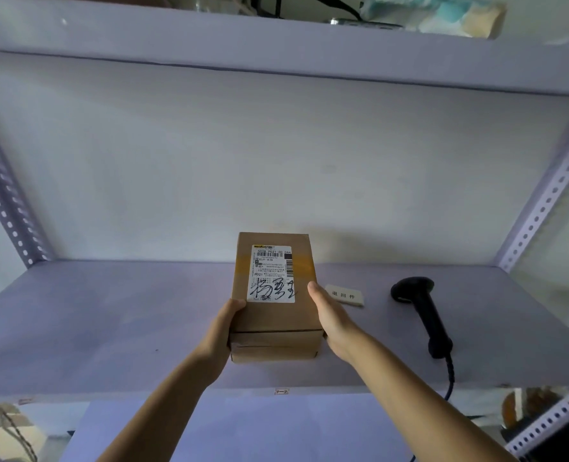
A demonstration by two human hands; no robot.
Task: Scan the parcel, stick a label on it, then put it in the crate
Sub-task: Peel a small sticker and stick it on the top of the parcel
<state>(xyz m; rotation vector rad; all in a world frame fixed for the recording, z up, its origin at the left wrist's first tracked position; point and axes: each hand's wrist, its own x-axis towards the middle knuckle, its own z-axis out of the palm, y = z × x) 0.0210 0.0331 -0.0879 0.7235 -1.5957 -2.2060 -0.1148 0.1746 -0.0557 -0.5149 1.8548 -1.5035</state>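
Observation:
A brown cardboard parcel [273, 321] with a white shipping label and black handwriting on top is held over the middle of the shelf. My left hand [221, 331] grips its left side and my right hand [331, 320] grips its right side. A small white label [344, 295] with printed characters lies on the shelf just right of the parcel. Farther right, a black handheld scanner [421, 311] lies on the shelf, its cable running off the front edge. No crate is in view.
The pale purple shelf board [109, 321] sits between perforated metal uprights at left [3, 201] and right [542, 201]. An upper shelf [276, 48] with assorted items spans overhead. A lower board [276, 428] shows beneath my arms.

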